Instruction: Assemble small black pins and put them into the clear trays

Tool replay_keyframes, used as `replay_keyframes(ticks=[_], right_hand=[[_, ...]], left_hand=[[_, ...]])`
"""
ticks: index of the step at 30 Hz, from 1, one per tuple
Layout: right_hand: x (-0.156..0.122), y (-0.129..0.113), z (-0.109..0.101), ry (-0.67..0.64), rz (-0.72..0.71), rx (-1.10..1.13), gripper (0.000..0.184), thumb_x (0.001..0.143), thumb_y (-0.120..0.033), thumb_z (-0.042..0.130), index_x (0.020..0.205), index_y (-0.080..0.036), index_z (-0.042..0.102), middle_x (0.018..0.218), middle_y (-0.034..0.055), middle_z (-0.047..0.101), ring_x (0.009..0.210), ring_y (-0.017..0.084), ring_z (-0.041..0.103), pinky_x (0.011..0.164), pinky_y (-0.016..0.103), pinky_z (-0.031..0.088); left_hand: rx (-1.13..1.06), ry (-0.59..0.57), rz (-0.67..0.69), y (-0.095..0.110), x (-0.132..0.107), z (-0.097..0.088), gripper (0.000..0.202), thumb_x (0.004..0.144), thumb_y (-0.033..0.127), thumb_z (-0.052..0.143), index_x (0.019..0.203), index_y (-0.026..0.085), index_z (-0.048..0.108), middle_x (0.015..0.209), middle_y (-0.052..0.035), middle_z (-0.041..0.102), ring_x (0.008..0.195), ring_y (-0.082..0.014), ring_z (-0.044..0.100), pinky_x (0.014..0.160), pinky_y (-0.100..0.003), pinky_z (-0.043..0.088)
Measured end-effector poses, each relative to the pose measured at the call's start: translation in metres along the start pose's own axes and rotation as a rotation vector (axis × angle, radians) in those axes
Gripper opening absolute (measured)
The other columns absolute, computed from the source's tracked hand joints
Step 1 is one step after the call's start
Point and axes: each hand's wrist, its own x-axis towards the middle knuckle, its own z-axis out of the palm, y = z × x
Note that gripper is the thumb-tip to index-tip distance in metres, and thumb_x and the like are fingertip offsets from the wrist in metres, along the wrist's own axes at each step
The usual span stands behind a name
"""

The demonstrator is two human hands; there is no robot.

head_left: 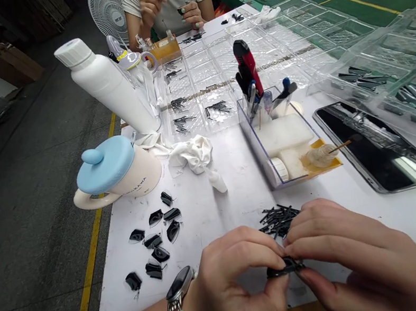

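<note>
Near the front edge of the white table, my left hand [246, 282] and my right hand [349, 248] meet over a small glossy black part [284, 266]. Thumb and fingers of each hand pinch it from either side, so much of it is hidden. Just behind my fingertips lies a pile of thin black strips [278, 218], partly covered by the right hand. Left of my hands, several small shiny black pieces [160, 254] are scattered on the white table surface [197, 211]. A watch and a beaded bracelet sit on my left wrist.
A lidded mug [109, 170], a white bottle [106, 82], a crumpled cloth [191, 154] and a small dropper bottle [217, 180] stand at left. A clear organizer box [285, 136] holds tools. A phone [379, 144] lies right. Clear trays [213, 74] extend toward a seated person [167, 2].
</note>
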Motion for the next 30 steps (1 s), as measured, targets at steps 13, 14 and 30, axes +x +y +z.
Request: replay_keyframes(ticks=[13, 14, 30], right_hand=[[-0.003, 0.006, 0.0, -0.061, -0.03, 0.07, 0.024, 0.086, -0.006, 0.052, 0.109, -0.014, 0.056, 0.087, 0.0077, 0.062, 0.079, 0.017, 0.057, 0.068, 0.031, 0.049], [-0.003, 0.006, 0.0, -0.05, -0.048, 0.069, 0.023, 0.086, -0.007, 0.052, 0.108, -0.014, 0.056, 0.086, 0.0077, 0.062, 0.078, 0.017, 0.057, 0.068, 0.031, 0.048], [0.002, 0.011, -0.003, 0.003, -0.039, 0.065, 0.015, 0.084, -0.012, 0.054, 0.098, -0.015, 0.061, 0.081, 0.006, 0.063, 0.075, 0.014, 0.057, 0.067, 0.026, 0.047]], left_hand=[[-0.007, 0.014, 0.045, -0.001, 0.001, 0.0, 0.025, 0.063, -0.001, 0.062, 0.082, 0.015, 0.063, 0.073, -0.0066, 0.07, 0.065, -0.0154, 0.067, 0.062, -0.022, 0.057], [-0.008, 0.015, 0.046, -0.001, 0.001, 0.0, 0.024, 0.063, 0.0, 0.062, 0.082, 0.015, 0.063, 0.073, -0.0066, 0.07, 0.066, -0.0156, 0.067, 0.062, -0.023, 0.057], [0.098, 0.085, 0.073, -0.001, -0.001, 0.002, 0.007, 0.075, 0.011, 0.063, 0.079, 0.016, 0.061, 0.074, -0.0068, 0.07, 0.07, -0.0173, 0.068, 0.066, -0.026, 0.059]])
